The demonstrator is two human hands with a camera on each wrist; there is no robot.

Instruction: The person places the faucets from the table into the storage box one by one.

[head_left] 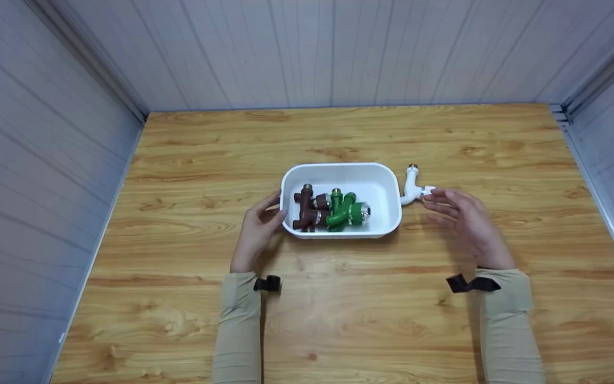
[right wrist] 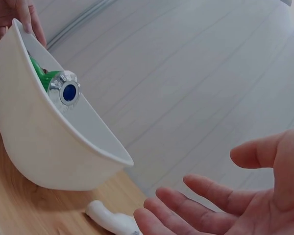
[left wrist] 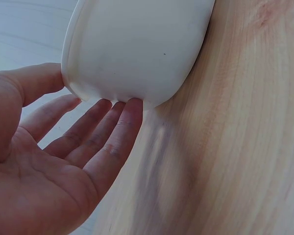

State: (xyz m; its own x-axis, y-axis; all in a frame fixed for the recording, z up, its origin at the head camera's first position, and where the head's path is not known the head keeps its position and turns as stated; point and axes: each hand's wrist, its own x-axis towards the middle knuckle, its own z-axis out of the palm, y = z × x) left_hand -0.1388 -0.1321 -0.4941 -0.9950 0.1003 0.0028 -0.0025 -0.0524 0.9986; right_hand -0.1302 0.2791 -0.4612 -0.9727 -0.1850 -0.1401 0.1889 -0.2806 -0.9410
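In the head view a white plastic tub [head_left: 384,205] stands mid-table. Inside it, brown taps [head_left: 306,209] lie at the left and green taps [head_left: 345,212] overlap beside them. My left hand [head_left: 258,230] is at the tub's left end, thumb at the rim; in the left wrist view its nearly straight fingers [left wrist: 118,132] touch the outer wall. Right of the tub lies a white tap [head_left: 411,188], its brass threaded end pointing away. My right hand [head_left: 469,224] hovers by its handle, fingers spread, holding nothing. The right wrist view shows an empty palm.
The wooden table [head_left: 339,309] runs up to a pale panelled wall [head_left: 307,53] at the back. Similar panels [head_left: 35,160] close off the left and right sides. Each wrist carries a black strap [head_left: 268,284].
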